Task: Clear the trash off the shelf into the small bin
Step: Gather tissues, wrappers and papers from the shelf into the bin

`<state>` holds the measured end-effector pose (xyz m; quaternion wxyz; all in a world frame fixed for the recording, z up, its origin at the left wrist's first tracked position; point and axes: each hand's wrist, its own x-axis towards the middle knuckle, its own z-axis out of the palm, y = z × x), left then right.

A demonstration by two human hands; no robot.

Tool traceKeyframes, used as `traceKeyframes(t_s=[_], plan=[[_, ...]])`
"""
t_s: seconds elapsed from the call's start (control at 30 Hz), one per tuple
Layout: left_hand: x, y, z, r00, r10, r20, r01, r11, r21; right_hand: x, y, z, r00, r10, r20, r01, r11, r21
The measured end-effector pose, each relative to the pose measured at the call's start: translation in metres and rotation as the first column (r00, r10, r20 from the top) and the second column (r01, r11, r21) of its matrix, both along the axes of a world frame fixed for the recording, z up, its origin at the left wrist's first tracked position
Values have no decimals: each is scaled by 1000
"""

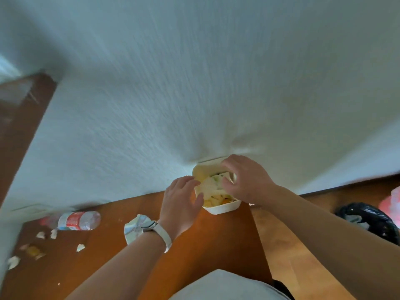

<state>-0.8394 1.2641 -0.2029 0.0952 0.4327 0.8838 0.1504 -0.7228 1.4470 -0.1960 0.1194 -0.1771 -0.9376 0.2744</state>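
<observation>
A white takeaway container [225,207] with food scraps and crumpled paper stands on the brown wooden shelf [194,245], against the white wall. My left hand [179,204], with a white watch on the wrist, lies at the container's left rim, fingers loosely spread and thumb at the rim. My right hand [246,180] arches over the container's right side, fingers curved. Blur hides whether it grips the rim. The small bin [368,221], lined with a black bag, stands low on the right.
A plastic bottle [79,220] with a red label lies on the shelf's left part. Close to my left wrist is a crumpled carton [133,229]. Several white paper scraps [80,247] and a yellow wrapper [33,251] litter the left end. Something pink [391,204] shows at the right edge.
</observation>
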Motion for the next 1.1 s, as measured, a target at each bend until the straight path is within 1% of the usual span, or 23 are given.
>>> traceKeyframes(t_s=[0.07, 0.17, 0.3, 0.47, 0.6, 0.83, 1.03, 1.1], plan=[[-3, -13, 1, 999, 52, -15, -52, 998, -18, -13, -6, -3, 989, 136, 58, -141, 984, 106], [-9, -38, 2, 991, 135, -12, -135, 989, -51, -30, -26, -5, 955, 271, 122, -290, 940, 183], [-17, -78, 0, 981, 192, -28, -194, 978, -76, -43, -54, -5, 938, 317, 143, -342, 912, 224], [-28, -121, -4, 958, 282, -43, -284, 957, -54, -57, -86, 3, 919, 361, 161, -394, 873, 287], [-32, -152, -10, 950, 310, -27, -311, 950, -24, -65, -110, 1, 869, 421, 261, -487, 821, 298], [-55, -229, -32, 949, 313, -29, -314, 949, -43, -84, -179, -20, 825, 419, 378, -538, 786, 304], [-95, -310, -58, 942, 334, -14, -334, 942, -39, -109, -255, -44, 796, 347, 495, -522, 809, 271], [-111, -332, -67, 942, 337, -10, -336, 938, -82, -120, -274, -55, 799, 309, 516, -492, 830, 264]])
